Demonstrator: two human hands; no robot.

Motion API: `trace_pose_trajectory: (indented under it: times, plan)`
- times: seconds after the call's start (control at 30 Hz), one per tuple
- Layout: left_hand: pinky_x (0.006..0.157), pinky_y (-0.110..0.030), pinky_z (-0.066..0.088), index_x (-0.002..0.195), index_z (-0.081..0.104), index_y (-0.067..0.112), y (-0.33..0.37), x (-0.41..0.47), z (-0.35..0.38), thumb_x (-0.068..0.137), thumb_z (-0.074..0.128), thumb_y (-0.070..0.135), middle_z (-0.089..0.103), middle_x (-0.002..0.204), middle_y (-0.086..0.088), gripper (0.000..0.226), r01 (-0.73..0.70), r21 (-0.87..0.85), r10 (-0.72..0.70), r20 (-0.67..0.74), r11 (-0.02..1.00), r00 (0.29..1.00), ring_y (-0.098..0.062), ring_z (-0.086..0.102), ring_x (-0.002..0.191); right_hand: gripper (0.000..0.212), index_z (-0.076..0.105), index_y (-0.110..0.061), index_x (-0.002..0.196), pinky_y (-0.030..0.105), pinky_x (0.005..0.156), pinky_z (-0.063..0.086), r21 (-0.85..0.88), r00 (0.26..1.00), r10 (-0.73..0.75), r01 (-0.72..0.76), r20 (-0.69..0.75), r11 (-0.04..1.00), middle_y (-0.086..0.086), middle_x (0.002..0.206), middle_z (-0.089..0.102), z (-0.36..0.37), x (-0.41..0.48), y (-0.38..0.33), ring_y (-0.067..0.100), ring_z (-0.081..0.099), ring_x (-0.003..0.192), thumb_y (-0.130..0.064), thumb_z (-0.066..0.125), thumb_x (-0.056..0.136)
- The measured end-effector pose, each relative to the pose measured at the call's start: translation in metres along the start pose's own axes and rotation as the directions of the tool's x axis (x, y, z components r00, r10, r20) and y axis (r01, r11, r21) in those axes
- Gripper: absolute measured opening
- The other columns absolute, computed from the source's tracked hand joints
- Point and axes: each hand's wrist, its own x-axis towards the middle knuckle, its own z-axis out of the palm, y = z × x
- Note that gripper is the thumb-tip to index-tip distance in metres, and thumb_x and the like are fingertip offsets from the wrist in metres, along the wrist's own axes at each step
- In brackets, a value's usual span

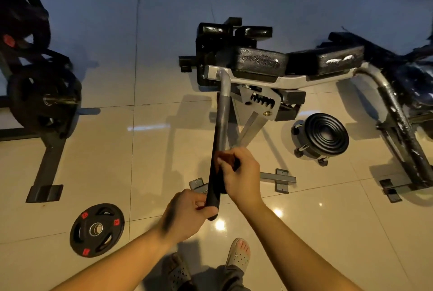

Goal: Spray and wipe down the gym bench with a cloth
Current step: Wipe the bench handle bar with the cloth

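The gym bench point(262, 62) has black padded cushions on a grey steel frame and stands on the tiled floor ahead of me. A long handle bar point(221, 126) with a black foam grip runs from the frame toward me. My left hand point(187, 214) grips the near end of that bar. My right hand point(241, 173) presses a dark reddish cloth point(228, 159) around the bar higher up. Most of the cloth is hidden under my fingers. No spray bottle is in view.
A black weight plate with red marks point(97, 229) lies on the floor at lower left. A plate-loaded rack point(42, 103) stands at left. A stack of round black plates point(324, 134) sits right of the bar, beside another black frame point(403, 131). My sandalled feet point(237, 253) are below.
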Motion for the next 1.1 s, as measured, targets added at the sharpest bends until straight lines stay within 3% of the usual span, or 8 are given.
trace_pose_trajectory:
  times: [0.17,0.3,0.4,0.57,0.7,0.87,0.97,1.1]
  plan:
    - [0.079,-0.028,0.059,0.099,0.081,0.026,-0.001,-0.001,-0.002,0.089,0.078,0.033,0.078,0.085,0.014,0.012,-0.003,-0.042,0.004,0.019,0.999,1.000,-0.002,0.072,0.084,0.013,0.064,-0.022,0.089,0.007,0.078,0.039,-0.014,0.990,-0.052,0.051,-0.134,0.999,-0.003,0.097,0.062,0.006,0.092,-0.016,-0.009,0.054,0.088,-0.010,0.069,0.092]
    - [0.068,-0.016,0.047,0.081,0.077,0.028,0.000,0.000,-0.002,0.088,0.078,0.030,0.073,0.072,0.020,0.008,0.027,-0.012,-0.027,0.014,1.000,1.000,0.004,0.068,0.073,0.008,0.069,-0.013,0.093,0.011,0.080,0.045,0.073,0.993,0.089,-0.084,-0.078,0.994,-0.001,0.094,0.064,0.007,0.007,0.001,0.004,0.060,0.091,-0.004,0.070,0.092]
    - [0.066,-0.020,0.048,0.075,0.073,0.029,-0.001,0.002,0.000,0.088,0.077,0.030,0.070,0.067,0.019,0.013,0.049,0.002,-0.049,0.023,0.999,0.999,0.002,0.065,0.067,0.012,0.069,-0.013,0.088,0.009,0.077,0.043,0.001,0.999,0.040,-0.040,-0.011,0.999,-0.003,0.090,0.063,0.002,-0.015,0.003,0.004,0.060,0.088,-0.002,0.072,0.089]
    - [0.083,-0.036,0.061,0.101,0.080,0.028,0.002,0.001,-0.001,0.089,0.077,0.035,0.077,0.086,0.015,0.015,0.058,0.001,-0.058,0.025,0.998,0.998,-0.007,0.072,0.082,0.009,0.065,-0.016,0.086,0.020,0.078,0.045,-0.086,0.985,-0.073,0.060,-0.154,0.995,-0.002,0.091,0.063,0.007,0.104,-0.017,0.009,0.054,0.082,-0.010,0.069,0.091]
    - [0.083,-0.047,0.061,0.091,0.080,0.027,0.003,-0.001,-0.005,0.085,0.077,0.039,0.077,0.082,0.012,0.013,0.074,0.009,-0.074,0.030,0.997,0.997,-0.014,0.074,0.081,0.014,0.064,-0.020,0.088,0.010,0.077,0.042,-0.035,0.992,-0.024,0.020,-0.123,0.999,-0.004,0.092,0.061,0.008,0.047,-0.008,0.002,0.056,0.086,-0.008,0.068,0.092]
    - [0.068,-0.026,0.053,0.086,0.078,0.026,-0.002,0.000,0.003,0.087,0.077,0.034,0.073,0.073,0.015,0.009,0.053,0.008,-0.053,0.003,0.999,0.999,-0.006,0.067,0.072,0.011,0.068,-0.015,0.088,0.009,0.073,0.042,-0.143,0.995,-0.089,0.094,0.040,0.985,-0.004,0.089,0.058,0.003,-0.005,0.001,0.004,0.056,0.086,-0.004,0.071,0.090]
    - [0.082,-0.028,0.058,0.107,0.079,0.029,-0.002,-0.002,0.007,0.086,0.079,0.037,0.077,0.093,0.016,0.022,0.057,-0.029,-0.057,-0.003,0.998,0.998,-0.003,0.071,0.088,0.010,0.065,-0.019,0.088,0.015,0.080,0.046,-0.148,0.987,-0.113,0.096,-0.111,0.984,-0.002,0.093,0.060,0.006,0.076,-0.016,0.003,0.054,0.086,-0.011,0.069,0.092]
    - [0.084,-0.028,0.059,0.106,0.079,0.029,-0.004,-0.001,0.005,0.087,0.079,0.036,0.077,0.093,0.016,0.021,0.068,-0.035,-0.069,-0.006,0.997,0.998,-0.004,0.072,0.089,0.010,0.062,-0.024,0.091,0.030,0.082,0.052,-0.120,0.980,-0.066,0.044,-0.185,0.992,-0.003,0.096,0.061,0.009,0.097,-0.020,0.005,0.056,0.086,-0.017,0.067,0.095]
